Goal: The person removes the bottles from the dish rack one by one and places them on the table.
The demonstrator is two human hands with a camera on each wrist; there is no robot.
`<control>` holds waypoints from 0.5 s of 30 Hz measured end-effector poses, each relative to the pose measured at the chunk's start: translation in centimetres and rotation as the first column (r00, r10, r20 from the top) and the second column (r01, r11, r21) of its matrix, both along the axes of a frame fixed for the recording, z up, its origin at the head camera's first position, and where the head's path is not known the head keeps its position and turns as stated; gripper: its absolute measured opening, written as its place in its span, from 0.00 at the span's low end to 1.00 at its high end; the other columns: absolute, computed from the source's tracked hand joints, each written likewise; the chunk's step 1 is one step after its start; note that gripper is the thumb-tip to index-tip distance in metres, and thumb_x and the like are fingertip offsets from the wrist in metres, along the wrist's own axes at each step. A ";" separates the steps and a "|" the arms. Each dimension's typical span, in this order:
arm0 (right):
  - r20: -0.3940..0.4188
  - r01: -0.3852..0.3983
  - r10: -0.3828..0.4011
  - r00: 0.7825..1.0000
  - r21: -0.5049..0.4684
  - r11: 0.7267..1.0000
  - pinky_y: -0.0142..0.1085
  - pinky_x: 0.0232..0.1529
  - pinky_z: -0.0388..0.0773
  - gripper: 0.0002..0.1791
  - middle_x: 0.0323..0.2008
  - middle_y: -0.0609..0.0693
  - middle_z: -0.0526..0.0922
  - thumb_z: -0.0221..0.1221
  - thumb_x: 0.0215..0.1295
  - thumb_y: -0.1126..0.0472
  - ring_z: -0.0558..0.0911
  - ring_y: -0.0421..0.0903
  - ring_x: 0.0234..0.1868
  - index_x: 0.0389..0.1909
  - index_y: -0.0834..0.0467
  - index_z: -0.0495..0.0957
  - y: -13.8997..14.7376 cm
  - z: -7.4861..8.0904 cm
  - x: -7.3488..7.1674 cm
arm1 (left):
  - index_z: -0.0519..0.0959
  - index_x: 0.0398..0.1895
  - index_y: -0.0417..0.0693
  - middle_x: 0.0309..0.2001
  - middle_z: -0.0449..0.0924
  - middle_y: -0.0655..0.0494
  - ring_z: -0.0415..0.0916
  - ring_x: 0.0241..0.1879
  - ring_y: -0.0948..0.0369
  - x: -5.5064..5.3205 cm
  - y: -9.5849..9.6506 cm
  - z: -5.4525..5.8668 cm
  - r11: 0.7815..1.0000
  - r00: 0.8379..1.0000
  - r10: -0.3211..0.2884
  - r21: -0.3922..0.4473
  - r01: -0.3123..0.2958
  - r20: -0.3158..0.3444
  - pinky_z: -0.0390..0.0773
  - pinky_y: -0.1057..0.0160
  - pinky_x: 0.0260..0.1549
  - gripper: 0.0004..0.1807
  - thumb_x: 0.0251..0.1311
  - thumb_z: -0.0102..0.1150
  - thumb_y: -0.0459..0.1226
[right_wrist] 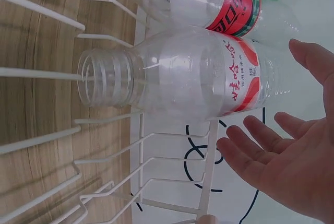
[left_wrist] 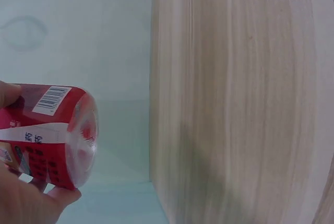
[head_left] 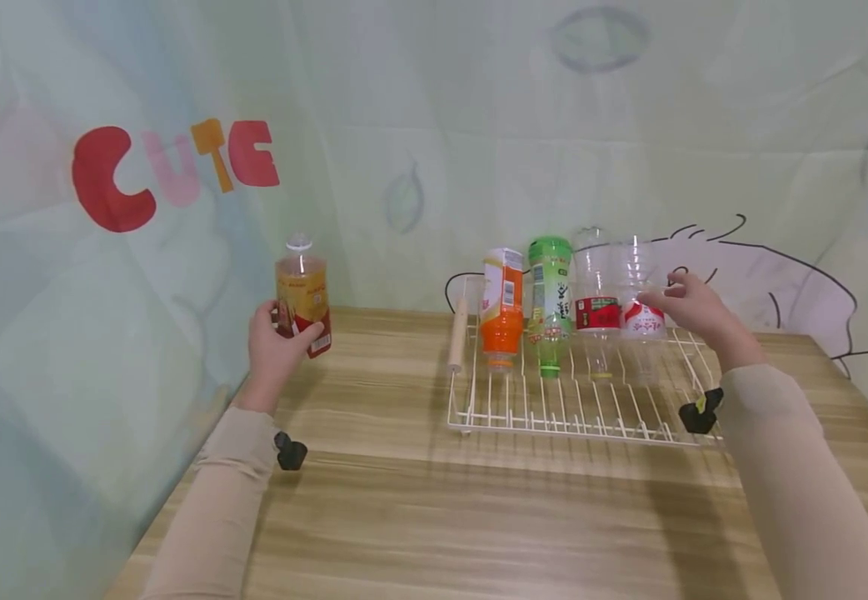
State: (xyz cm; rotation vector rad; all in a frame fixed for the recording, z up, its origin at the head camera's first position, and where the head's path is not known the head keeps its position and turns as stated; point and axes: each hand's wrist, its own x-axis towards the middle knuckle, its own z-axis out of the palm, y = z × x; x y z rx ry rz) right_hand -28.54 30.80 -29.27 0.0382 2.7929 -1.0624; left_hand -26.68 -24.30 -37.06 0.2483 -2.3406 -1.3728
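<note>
My left hand (head_left: 272,350) grips a clear plastic bottle (head_left: 302,287) with a red and yellow label, upright and raised off the table; its base and barcode show in the left wrist view. On the right, my right hand (right_wrist: 292,166) is spread beside a clear bottle (right_wrist: 182,75) with a red and white label, thumb and fingers around its base end without gripping it. That bottle lies neck down on a white wire rack (head_left: 554,425). Beside it on the rack lean a clear bottle with a red and black label (head_left: 597,313), a green bottle (head_left: 551,292) and an orange and white bottle (head_left: 502,304).
A pale wooden handle or rod (head_left: 459,335) runs along the rack's left side. The rack stands on a wood-grain table (head_left: 404,517). A printed curtain (head_left: 419,100) hangs behind and to the left, close to my left hand.
</note>
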 end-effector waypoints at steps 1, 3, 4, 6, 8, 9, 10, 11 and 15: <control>0.006 0.002 -0.002 1.000 -0.001 1.000 0.66 0.61 0.59 0.54 0.69 0.76 0.48 0.48 0.67 0.35 0.54 0.74 0.67 0.73 0.68 0.33 0.0 0.0 0.0 | 0.55 0.68 0.36 0.60 0.62 0.37 0.65 0.55 0.46 -0.1 0.0 -0.2 1.000 1.000 0.002 0.006 -0.002 0.001 0.69 0.49 0.56 0.39 0.59 0.62 0.40; 0.013 0.004 -0.004 1.000 -0.004 1.000 0.66 0.61 0.59 0.54 0.69 0.76 0.48 0.48 0.67 0.35 0.54 0.74 0.67 0.73 0.68 0.32 0.0 -0.1 -0.1 | 0.55 0.68 0.36 0.61 0.62 0.38 0.65 0.56 0.46 -0.1 0.0 -0.5 1.000 1.000 0.008 0.022 -0.008 0.004 0.69 0.49 0.57 0.39 0.59 0.62 0.40; 0.013 0.002 -0.002 1.000 -0.004 1.000 0.66 0.62 0.59 0.54 0.69 0.76 0.48 0.48 0.67 0.35 0.54 0.74 0.67 0.73 0.68 0.32 0.0 -0.1 -0.1 | 0.55 0.67 0.35 0.61 0.62 0.38 0.65 0.56 0.46 -0.2 0.0 -0.7 0.999 1.000 0.010 0.030 -0.011 0.003 0.69 0.49 0.57 0.38 0.59 0.62 0.40; 0.016 0.002 -0.002 1.000 -0.004 1.000 0.66 0.62 0.59 0.54 0.69 0.76 0.47 0.48 0.67 0.36 0.54 0.74 0.67 0.73 0.69 0.32 0.0 -0.1 -0.2 | 0.56 0.67 0.35 0.60 0.62 0.38 0.65 0.56 0.46 -0.3 -0.1 -1.1 0.999 1.000 0.018 0.046 -0.019 0.001 0.69 0.49 0.57 0.38 0.58 0.63 0.40; 0.021 0.000 0.000 1.000 -0.006 1.000 0.65 0.62 0.59 0.54 0.69 0.76 0.47 0.49 0.67 0.36 0.54 0.74 0.67 0.73 0.69 0.32 0.0 -0.2 -0.3 | 0.56 0.67 0.35 0.60 0.63 0.37 0.65 0.56 0.46 -0.4 -0.2 -1.4 0.998 1.000 0.026 0.063 -0.026 -0.003 0.69 0.49 0.57 0.38 0.58 0.63 0.40; 0.023 -0.004 0.005 1.000 -0.007 1.000 0.65 0.62 0.59 0.54 0.69 0.76 0.47 0.49 0.67 0.36 0.54 0.74 0.67 0.73 0.69 0.32 0.0 -0.2 -0.3 | 0.55 0.67 0.35 0.60 0.63 0.37 0.65 0.55 0.46 -0.4 -0.2 -1.5 0.997 1.000 0.031 0.073 -0.031 -0.002 0.69 0.49 0.56 0.39 0.58 0.63 0.40; 0.025 -0.007 0.007 1.000 -0.008 1.000 0.64 0.62 0.60 0.54 0.69 0.76 0.47 0.49 0.67 0.36 0.54 0.74 0.67 0.73 0.69 0.32 0.0 -0.2 -0.4 | 0.55 0.67 0.35 0.60 0.63 0.37 0.65 0.56 0.46 -0.5 -0.3 -1.7 0.996 0.999 0.034 0.080 -0.034 0.004 0.68 0.49 0.57 0.39 0.58 0.63 0.41; 0.027 -0.010 0.010 1.000 -0.009 1.000 0.64 0.62 0.60 0.54 0.69 0.76 0.47 0.49 0.67 0.37 0.55 0.73 0.67 0.73 0.69 0.32 0.0 -0.3 -0.5 | 0.54 0.68 0.35 0.60 0.63 0.37 0.65 0.56 0.46 -0.5 -0.3 -1.8 0.995 0.999 0.038 0.092 -0.039 0.009 0.68 0.49 0.57 0.40 0.58 0.63 0.41; 0.038 -0.024 0.025 0.999 -0.010 1.000 0.62 0.63 0.61 0.54 0.69 0.77 0.48 0.50 0.68 0.37 0.58 0.73 0.66 0.73 0.70 0.31 0.0 -0.4 -0.7 | 0.52 0.69 0.38 0.61 0.61 0.37 0.64 0.58 0.47 -0.7 -0.6 -2.4 0.988 0.997 0.064 0.135 -0.068 0.036 0.67 0.50 0.60 0.42 0.58 0.64 0.42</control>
